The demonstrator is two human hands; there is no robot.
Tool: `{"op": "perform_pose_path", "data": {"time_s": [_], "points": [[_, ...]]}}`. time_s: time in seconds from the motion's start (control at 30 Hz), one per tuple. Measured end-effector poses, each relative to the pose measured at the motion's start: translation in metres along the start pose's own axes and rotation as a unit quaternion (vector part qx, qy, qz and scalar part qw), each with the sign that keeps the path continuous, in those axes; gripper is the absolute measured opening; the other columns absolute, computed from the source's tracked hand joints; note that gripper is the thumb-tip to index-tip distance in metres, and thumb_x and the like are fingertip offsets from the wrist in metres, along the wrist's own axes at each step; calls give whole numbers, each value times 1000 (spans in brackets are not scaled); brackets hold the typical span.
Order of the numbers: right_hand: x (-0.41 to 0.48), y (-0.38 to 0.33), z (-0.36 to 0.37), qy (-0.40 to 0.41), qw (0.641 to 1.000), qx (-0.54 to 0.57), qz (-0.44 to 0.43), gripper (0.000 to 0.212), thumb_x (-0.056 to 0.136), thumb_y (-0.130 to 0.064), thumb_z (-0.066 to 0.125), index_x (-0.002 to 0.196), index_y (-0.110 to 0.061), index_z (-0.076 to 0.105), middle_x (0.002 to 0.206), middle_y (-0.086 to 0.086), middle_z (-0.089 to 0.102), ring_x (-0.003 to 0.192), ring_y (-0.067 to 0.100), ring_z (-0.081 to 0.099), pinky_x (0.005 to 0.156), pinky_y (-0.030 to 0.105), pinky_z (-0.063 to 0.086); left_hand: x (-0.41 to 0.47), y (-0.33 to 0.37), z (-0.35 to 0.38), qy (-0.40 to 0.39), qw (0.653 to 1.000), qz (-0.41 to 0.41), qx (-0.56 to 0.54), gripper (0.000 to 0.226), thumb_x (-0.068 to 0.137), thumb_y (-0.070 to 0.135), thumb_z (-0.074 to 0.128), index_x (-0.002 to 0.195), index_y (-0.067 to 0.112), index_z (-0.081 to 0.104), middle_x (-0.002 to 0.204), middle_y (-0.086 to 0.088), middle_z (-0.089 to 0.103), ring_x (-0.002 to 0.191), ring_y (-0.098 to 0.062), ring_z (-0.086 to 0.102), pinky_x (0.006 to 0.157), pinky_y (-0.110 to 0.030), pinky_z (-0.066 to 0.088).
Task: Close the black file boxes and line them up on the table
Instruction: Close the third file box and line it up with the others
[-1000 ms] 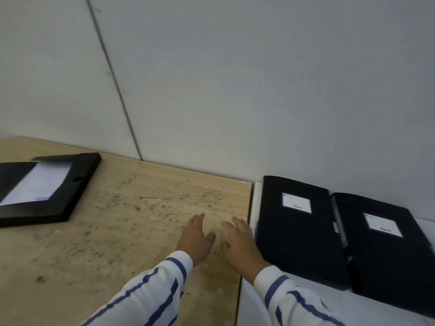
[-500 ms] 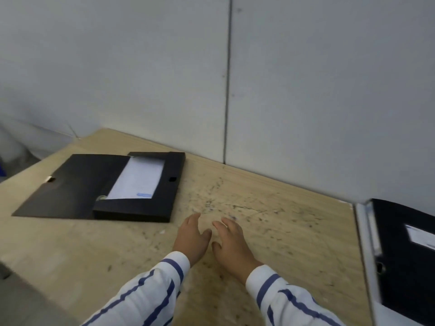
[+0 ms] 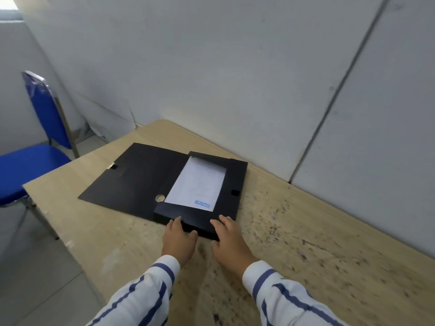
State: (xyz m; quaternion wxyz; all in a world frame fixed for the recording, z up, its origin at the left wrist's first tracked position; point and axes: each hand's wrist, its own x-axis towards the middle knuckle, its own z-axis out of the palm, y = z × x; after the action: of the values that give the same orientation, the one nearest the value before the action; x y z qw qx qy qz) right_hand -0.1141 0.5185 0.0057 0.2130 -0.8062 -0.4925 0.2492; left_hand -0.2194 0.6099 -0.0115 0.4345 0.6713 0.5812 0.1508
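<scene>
An open black file box lies flat on the wooden table near the wall. Its lid is folded out flat to the left, and white paper shows inside the tray. My left hand touches the box's near edge at its left end, fingers spread. At the near right corner, my right hand rests with its fingertips on the box's rim. Neither hand is closed around the box.
A blue chair stands off the table's left end. The grey panel wall runs right behind the table. The stained tabletop stretches away to the right of the box.
The view has swung left, so the closed boxes at the right are out of sight. Both hands have moved forward from the bare tabletop onto the open box's near edge.
</scene>
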Motion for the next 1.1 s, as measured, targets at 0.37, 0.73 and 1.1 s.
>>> {"op": "perform_pose_path", "data": {"time_s": [0.37, 0.73, 1.1], "points": [[78, -13, 30, -59, 993, -93, -44, 57, 93, -14, 46, 145, -20, 25, 155, 5, 21, 144, 27, 11, 119, 40, 8, 71, -21, -25, 100, 975, -105, -169, 72, 87, 18, 59, 147, 11, 21, 155, -13, 29, 139, -36, 31, 112, -50, 33], [77, 5, 24, -45, 997, -17, -60, 58, 88, -11, 51, 142, -23, 33, 141, -6, 34, 131, 19, 26, 113, 28, 26, 116, -39, -52, 207, 858, -244, -402, 72, 59, 31, 61, 127, 13, 44, 126, -13, 57, 107, -40, 58, 90, -53, 53], [72, 10, 17, -65, 997, -28, -40, 56, 94, -16, 50, 145, -25, 29, 150, -5, 28, 142, 22, 15, 120, 35, 8, 102, -26, -73, 162, 907, -112, -372, 37, 87, 18, 59, 123, 13, 53, 115, -9, 61, 103, -35, 59, 92, -48, 50]]}}
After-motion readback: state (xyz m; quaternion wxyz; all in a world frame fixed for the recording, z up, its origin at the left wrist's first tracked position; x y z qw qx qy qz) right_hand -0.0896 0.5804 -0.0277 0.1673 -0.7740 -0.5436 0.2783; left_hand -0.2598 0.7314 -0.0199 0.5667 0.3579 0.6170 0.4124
